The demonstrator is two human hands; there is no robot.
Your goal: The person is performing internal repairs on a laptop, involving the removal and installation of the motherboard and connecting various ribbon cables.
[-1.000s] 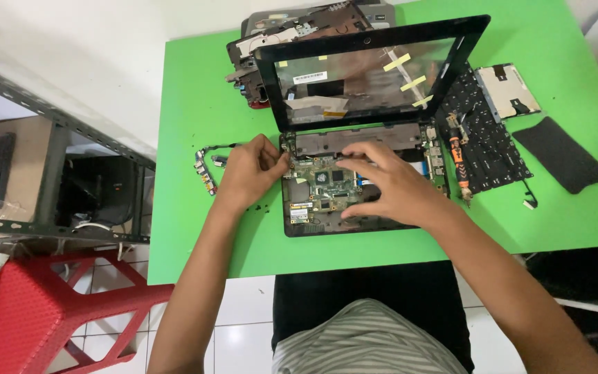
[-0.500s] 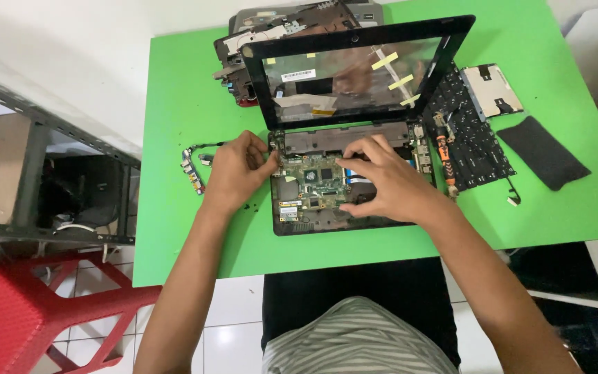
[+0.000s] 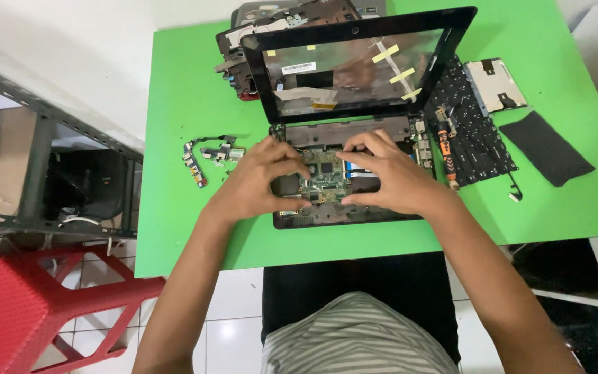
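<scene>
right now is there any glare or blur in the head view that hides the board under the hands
Head view: sharp overall; even indoor light with soft shadows. The laptop screen reflects the room, so its surface is hard to read. The circuit board is free of glare, though the left hand and right hand cover its sides. The frame edges bend slightly from the wide lens.
</scene>
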